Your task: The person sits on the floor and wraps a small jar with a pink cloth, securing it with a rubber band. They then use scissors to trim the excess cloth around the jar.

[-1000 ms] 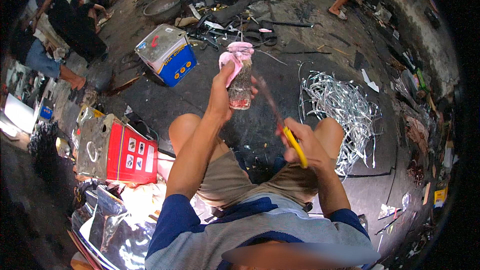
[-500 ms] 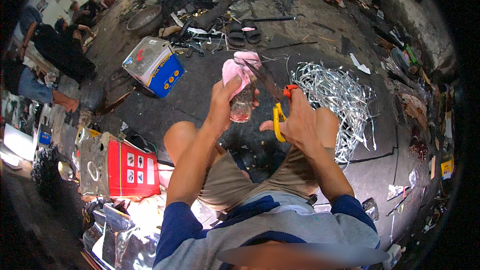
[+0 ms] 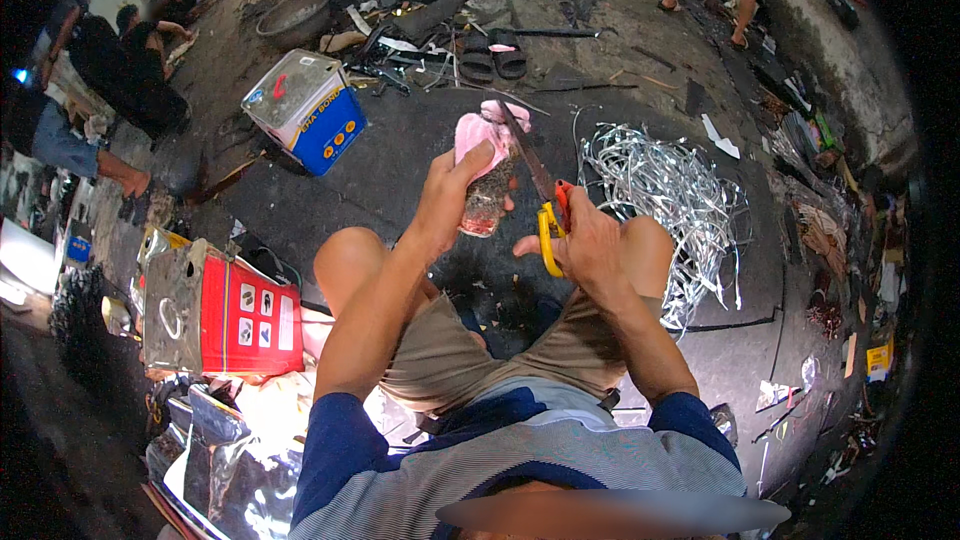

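My left hand [image 3: 443, 202] is closed around a rough, speckled grey-brown block [image 3: 484, 202] with a reddish lower end; I cannot tell what it is. A pink cloth [image 3: 474, 135] is held against its upper part under my thumb. In my right hand [image 3: 592, 245] is a pair of scissors [image 3: 530, 158] with dark, worn blades and yellow and red handles. The blades point up and to the left, their tips at the cloth's upper end. Whether they touch it, I cannot tell. My right thumb sticks out past the yellow loop.
Shiny silver strips [image 3: 668, 210] lie heaped beside my right knee. A blue-and-white tin [image 3: 305, 110] stands ahead on the left, a red tin [image 3: 250, 315] by my left knee. Black sandals [image 3: 492, 55] and scraps lie farther ahead. Other people sit at far left; someone's legs [image 3: 742, 5] show at far right.
The scissors have swung more upright and their handles have come closer together. My left hand with the block and cloth has shifted slightly right. The person at far right has moved.
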The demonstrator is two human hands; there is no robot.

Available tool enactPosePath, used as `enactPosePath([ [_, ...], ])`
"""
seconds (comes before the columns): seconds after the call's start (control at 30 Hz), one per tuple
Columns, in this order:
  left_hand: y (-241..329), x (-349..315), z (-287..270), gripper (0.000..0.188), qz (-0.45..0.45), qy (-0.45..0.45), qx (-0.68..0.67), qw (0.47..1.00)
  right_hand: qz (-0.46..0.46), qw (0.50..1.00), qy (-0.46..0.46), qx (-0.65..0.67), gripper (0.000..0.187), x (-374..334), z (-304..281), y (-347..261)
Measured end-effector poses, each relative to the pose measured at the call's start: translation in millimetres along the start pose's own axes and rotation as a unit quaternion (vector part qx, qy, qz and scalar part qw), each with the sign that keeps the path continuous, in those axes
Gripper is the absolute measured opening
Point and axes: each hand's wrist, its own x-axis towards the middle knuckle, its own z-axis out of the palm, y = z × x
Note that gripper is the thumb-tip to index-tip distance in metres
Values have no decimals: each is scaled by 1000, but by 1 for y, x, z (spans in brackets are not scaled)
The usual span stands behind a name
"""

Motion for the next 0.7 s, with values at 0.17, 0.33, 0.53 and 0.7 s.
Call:
enactPosePath([
  [0.17, 3, -5, 3, 39, 74, -4, 119, 990, 45, 965, -25, 259, 84, -2, 15, 21],
  [0.33, 7, -5, -27, 46, 47, -44, 72, 995, 58, 827, -155, 537, 97, -14, -16, 20],
  [0.53, 6, -11, -27, 40, 96, -14, 23, 995, 75, 752, -332, 564, 112, -55, -34, 22],
  [0.7, 2, -10, -28, 42, 81, -22, 23, 996, 43, 721, -407, 559, 114, -59, -39, 21],
])
